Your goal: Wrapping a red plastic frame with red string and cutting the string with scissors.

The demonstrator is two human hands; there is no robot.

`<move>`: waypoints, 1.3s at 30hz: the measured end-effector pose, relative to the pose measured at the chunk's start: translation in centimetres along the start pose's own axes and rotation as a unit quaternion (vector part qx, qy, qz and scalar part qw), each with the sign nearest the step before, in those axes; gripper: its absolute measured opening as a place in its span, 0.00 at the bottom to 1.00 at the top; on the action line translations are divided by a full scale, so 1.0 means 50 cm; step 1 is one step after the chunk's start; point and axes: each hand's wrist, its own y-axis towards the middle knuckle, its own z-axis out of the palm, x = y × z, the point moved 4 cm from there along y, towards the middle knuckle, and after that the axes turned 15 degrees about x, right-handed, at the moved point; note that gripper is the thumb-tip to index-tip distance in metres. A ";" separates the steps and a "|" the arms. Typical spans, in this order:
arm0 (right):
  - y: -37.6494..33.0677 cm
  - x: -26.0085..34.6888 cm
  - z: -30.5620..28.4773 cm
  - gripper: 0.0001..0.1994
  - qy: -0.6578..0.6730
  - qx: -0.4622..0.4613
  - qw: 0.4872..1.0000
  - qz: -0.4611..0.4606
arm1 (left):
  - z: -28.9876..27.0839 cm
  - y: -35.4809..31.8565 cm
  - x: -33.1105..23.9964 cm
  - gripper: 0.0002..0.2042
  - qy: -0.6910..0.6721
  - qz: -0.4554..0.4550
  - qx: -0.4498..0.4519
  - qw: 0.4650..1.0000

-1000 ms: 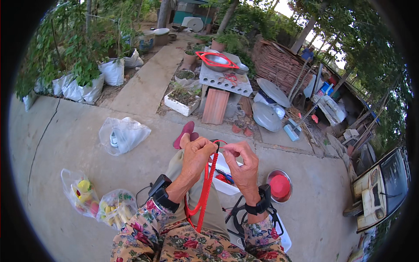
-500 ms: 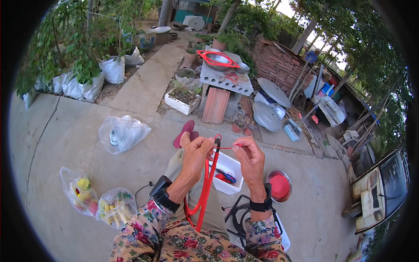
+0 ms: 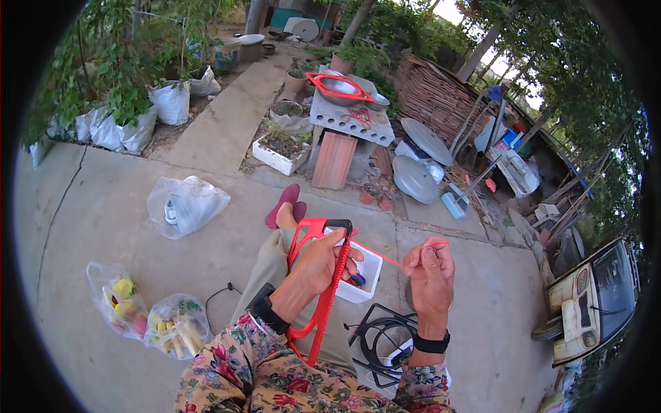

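The left hand (image 3: 322, 261) is closed around the top of a red frame (image 3: 323, 303), a long loop of red bars with a black piece at its upper corner. The frame runs from the hand down toward the floral sleeves (image 3: 275, 378), and its lower end is hidden behind the left forearm and the cloth, so its full outline cannot be made out. The right hand (image 3: 430, 272) is held apart to the right, fingers bunched into a pinch on a thin red cord (image 3: 392, 261). The cord stretches taut from the frame's top to that pinch (a short tail pokes out past the fingertips), and it is so fine that how it is fixed at the frame end cannot be told.

Just behind the frame, between the two hands, sits a white tub (image 3: 365, 279); the left hand and frame cover much of it, and only a bit of blue and red shows inside, too small to identify. A black wire rack (image 3: 385, 337) lies on the concrete below the right wrist, partly hidden by the right arm. One foot in a dark red shoe (image 3: 284, 204) shows beyond the person's knee. To the left lie clear plastic bags (image 3: 148, 316) with yellowish contents, blurred toward the rim
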 end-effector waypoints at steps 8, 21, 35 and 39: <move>-0.017 0.048 -0.047 0.05 0.015 -0.042 0.999 0.012 | -0.011 0.018 0.022 0.14 -0.057 -0.023 -0.009 0.998; -0.031 0.102 -0.053 0.04 -0.101 -0.004 0.995 0.011 | 0.001 0.002 0.023 0.10 -0.060 -0.026 -0.053 0.996; 0.116 -0.002 0.038 0.04 -0.494 0.139 0.858 0.004 | -0.002 -0.005 0.023 0.13 0.000 0.177 -0.146 0.973; 0.145 -0.039 0.089 0.04 -0.580 0.228 0.781 -0.036 | 0.009 -0.016 0.002 0.12 0.054 0.267 -0.128 0.954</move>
